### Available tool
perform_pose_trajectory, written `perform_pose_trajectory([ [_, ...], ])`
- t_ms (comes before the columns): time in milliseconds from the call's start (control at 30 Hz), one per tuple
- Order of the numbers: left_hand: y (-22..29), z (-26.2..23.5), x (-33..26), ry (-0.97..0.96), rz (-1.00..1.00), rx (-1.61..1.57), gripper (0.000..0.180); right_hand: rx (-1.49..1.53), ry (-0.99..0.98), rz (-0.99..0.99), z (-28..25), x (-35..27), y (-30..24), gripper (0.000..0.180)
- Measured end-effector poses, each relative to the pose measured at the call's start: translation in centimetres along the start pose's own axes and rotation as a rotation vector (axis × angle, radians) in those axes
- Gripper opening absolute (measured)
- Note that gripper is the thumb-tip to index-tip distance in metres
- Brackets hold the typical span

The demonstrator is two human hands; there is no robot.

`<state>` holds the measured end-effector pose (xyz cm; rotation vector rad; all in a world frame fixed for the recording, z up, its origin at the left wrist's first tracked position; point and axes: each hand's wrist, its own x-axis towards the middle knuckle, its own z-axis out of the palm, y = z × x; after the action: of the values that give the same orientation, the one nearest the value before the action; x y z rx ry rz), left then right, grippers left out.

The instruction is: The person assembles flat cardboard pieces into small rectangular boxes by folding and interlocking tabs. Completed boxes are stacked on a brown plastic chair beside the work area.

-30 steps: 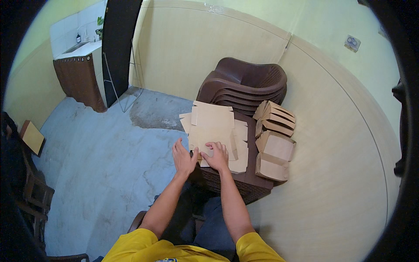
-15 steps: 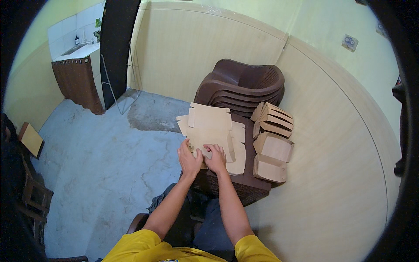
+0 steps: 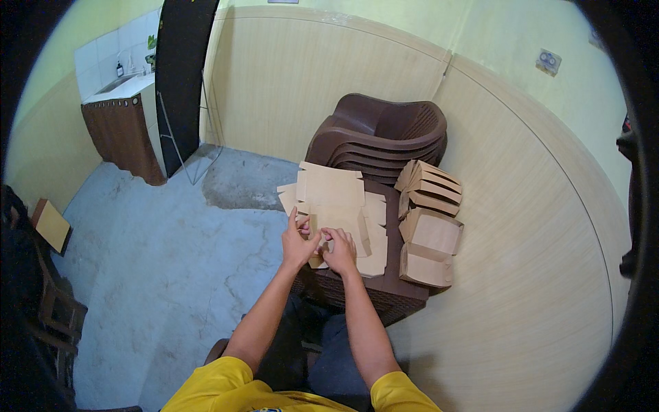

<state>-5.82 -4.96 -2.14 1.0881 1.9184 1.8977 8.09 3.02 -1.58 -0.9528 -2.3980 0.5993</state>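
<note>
Left hand (image 3: 298, 247) and right hand (image 3: 340, 254) curl close together at the six-o'clock end of a cardboard blank (image 3: 333, 185); whether they pinch it, I cannot tell. Uneven pressure could crease it crookedly; the sheet beneath (image 3: 377, 261), showing toward three o'clock, might slip.

The left hand (image 3: 296, 248), a second ago spread nearly straight at the left edge of the top cardboard sheet (image 3: 333, 187), has come inward and curled — index finger pointing away, other fingers bent. Its thumb has closed the gap to the right hand (image 3: 340, 255). A left side panel (image 3: 313, 224) now looks raised — there the sheet appeared flat earlier.
</note>
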Motion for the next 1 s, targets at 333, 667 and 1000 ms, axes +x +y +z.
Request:
perform_pose_trajectory([
  [333, -2.8, 0.7, 0.0, -0.085, 0.061, -0.059, 0.061, 0.018, 0.036, 0.015, 0.3, 0.1, 0.0, 0.077],
  [667, -1.3, -0.8, 1.6, -0.259, 0.170, 0.527, 0.057, -0.201, 0.003, -0.062, 0.2, -0.6, -0.6, 0.065],
  [1000, -2.9, -0.8, 0.9, -0.301, 0.248, 0.855, 0.067, -0.353, -0.100, -0.094, 0.3, -0.6, -1.8, 0.062],
])
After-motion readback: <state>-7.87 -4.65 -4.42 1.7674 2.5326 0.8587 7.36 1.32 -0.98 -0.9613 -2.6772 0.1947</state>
